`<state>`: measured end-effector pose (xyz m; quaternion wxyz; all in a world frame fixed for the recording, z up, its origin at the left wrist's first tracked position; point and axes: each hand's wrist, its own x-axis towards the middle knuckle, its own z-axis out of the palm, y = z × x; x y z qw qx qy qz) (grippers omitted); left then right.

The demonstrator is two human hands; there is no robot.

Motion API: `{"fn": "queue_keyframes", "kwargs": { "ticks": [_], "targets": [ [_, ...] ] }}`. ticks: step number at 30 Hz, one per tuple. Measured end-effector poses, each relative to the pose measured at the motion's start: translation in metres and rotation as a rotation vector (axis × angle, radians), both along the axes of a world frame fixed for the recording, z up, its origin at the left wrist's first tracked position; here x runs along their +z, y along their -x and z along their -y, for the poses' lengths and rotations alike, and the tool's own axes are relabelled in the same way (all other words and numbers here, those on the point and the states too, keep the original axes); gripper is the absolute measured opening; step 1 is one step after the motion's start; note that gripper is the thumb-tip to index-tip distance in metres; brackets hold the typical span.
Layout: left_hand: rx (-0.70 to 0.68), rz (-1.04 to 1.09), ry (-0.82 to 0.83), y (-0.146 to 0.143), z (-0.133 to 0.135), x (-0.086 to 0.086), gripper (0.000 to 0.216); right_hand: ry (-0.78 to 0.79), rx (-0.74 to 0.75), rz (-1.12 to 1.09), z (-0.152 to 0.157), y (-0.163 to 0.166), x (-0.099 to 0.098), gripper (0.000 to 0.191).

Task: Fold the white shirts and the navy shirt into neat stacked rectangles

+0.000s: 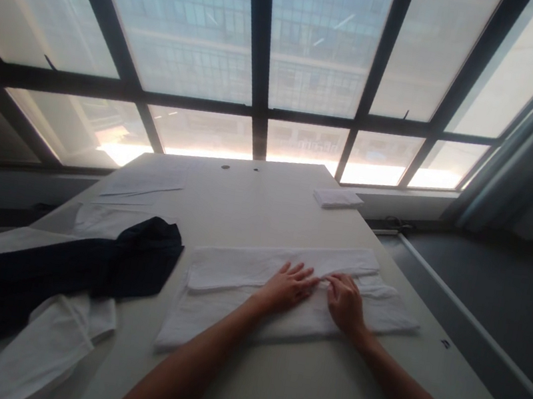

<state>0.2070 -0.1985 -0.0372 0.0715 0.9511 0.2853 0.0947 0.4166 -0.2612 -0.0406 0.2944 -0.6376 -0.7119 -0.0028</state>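
A white garment [224,307] lies across the table in front of me, its far side folded over into a long band. My left hand [289,285] rests flat on that folded part, fingers spread. Close beside it, my right hand [344,303] has its fingers curled and pinched at the edge of the fold. To the right of that hand the cloth looks rumpled. Exactly what kind of garment it is does not show.
On the left of the white table [243,216] lie a dark navy garment [142,264] and crumpled white cloth [54,341]. White sheets [148,181] lie at the back left, a small folded white cloth [337,199] at the back right. Windows stand behind; a curtain [520,159] hangs right.
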Motion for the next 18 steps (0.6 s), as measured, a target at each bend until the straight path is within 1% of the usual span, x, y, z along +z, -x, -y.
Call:
{"fn": "queue_keyframes", "kwargs": {
  "ticks": [2, 5, 8, 10, 13, 18],
  "targets": [
    [0.000, -0.031, 0.017, 0.000, 0.003, 0.001, 0.053, -0.032, -0.049, -0.053, -0.006, -0.002, 0.001, 0.042],
    [0.003, -0.046, 0.026, -0.001, 0.005, 0.001, 0.057, -0.001, -0.003, -0.048, -0.020, 0.008, 0.000, 0.047],
    [-0.008, -0.067, 0.013, -0.001, 0.006, -0.001, 0.052, 0.139, 0.098, 0.057, -0.037, 0.021, -0.008, 0.049],
    [-0.013, -0.085, 0.006, -0.001, 0.006, -0.001, 0.050, 0.239, 0.127, 0.131, -0.047, 0.022, -0.015, 0.052],
    [-0.022, -0.096, 0.024, 0.001, 0.006, 0.000, 0.053, 0.310, 0.067, 0.195, -0.059, 0.002, -0.021, 0.057],
    [-0.030, -0.106, 0.070, 0.001, 0.005, 0.004, 0.053, 0.338, -0.176, 0.284, -0.072, -0.062, -0.022, 0.057]
  ]
}}
